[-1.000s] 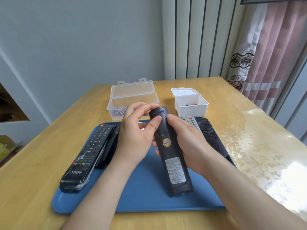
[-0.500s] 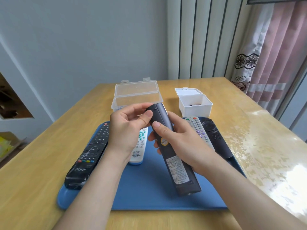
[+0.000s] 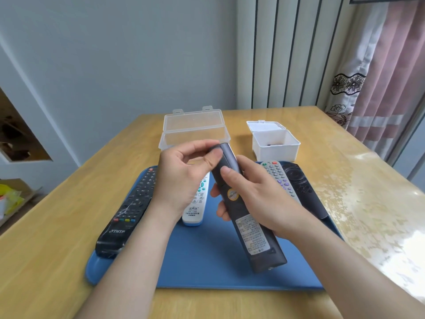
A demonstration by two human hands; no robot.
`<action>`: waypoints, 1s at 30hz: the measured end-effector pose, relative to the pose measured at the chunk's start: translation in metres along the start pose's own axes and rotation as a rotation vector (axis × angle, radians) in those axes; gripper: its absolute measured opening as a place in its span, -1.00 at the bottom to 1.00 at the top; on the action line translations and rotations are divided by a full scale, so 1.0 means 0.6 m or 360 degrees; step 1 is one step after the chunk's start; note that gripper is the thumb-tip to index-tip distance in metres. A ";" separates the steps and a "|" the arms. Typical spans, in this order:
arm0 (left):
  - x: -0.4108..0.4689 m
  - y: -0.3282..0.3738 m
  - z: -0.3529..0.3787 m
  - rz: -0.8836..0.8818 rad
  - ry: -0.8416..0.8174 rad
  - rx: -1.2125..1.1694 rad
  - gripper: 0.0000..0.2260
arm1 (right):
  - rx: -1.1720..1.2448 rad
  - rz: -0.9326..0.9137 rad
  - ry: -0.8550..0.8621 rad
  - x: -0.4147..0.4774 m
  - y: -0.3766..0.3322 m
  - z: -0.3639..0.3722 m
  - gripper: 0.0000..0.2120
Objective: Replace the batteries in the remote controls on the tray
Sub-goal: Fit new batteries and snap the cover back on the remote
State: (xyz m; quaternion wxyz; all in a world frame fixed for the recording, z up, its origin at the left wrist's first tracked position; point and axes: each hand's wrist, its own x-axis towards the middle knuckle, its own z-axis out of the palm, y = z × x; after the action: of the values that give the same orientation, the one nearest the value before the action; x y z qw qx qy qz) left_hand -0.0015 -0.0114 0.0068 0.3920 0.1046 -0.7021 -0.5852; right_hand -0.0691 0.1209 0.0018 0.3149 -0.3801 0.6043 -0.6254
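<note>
Fingers (image 3: 200,147) of my left hand (image 3: 181,178) pinch the far end of the dark remote (image 3: 250,229), thumb and forefinger curled against its tip, where I judge the battery cover sits. That remote is lifted over the blue tray (image 3: 207,261), label side up and tilted away from me. My right hand (image 3: 259,196) grips its middle, with the thumb laid across the back. Its back looks closed as far as I can tell, and I see no loose battery, so I judge the cover is only now being worked off; pulling the old cells, fitting new ones and closing up all remain. Across the tray, left to right, lie a black remote in plastic wrap (image 3: 124,217), a white remote (image 3: 197,203), a grey remote (image 3: 280,180) and a black remote (image 3: 303,192), all face up. I cannot tell whether any of them has been done. Beyond, on the table (image 3: 57,249), stand an open clear box (image 3: 193,132) and an open white box (image 3: 276,143) holding something dark.
</note>
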 end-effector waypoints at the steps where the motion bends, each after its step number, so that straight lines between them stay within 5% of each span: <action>1: 0.000 0.000 0.000 0.0014 -0.0012 0.0073 -0.90 | -0.0028 -0.0009 0.0016 0.000 0.001 0.000 -0.81; 6: 0.000 -0.001 0.003 -0.0009 0.0083 0.0083 -0.85 | -0.0201 -0.0054 0.0057 0.001 0.008 0.001 -0.78; 12: 0.000 -0.001 -0.001 0.0225 -0.0012 0.0599 -0.86 | -0.0392 -0.0009 0.0025 0.002 0.008 -0.009 -0.85; 21: 0.005 0.011 -0.018 0.0025 -0.0108 0.0236 -0.93 | -0.0270 -0.0056 0.0014 0.001 0.008 -0.012 -0.77; 25: 0.009 0.007 -0.018 0.0130 0.0091 0.0290 -0.89 | -0.0220 -0.0059 -0.0007 0.000 0.005 -0.010 -0.80; 30: 0.002 0.005 -0.002 0.0140 0.0005 0.0332 -0.88 | -0.0308 -0.0081 0.0023 -0.001 0.006 -0.009 -0.77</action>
State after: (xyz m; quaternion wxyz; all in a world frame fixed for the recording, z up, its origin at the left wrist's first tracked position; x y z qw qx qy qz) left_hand -0.0005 -0.0122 0.0097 0.4054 0.1147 -0.7625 -0.4909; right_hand -0.0738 0.1237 -0.0015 0.2565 -0.4194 0.6543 -0.5747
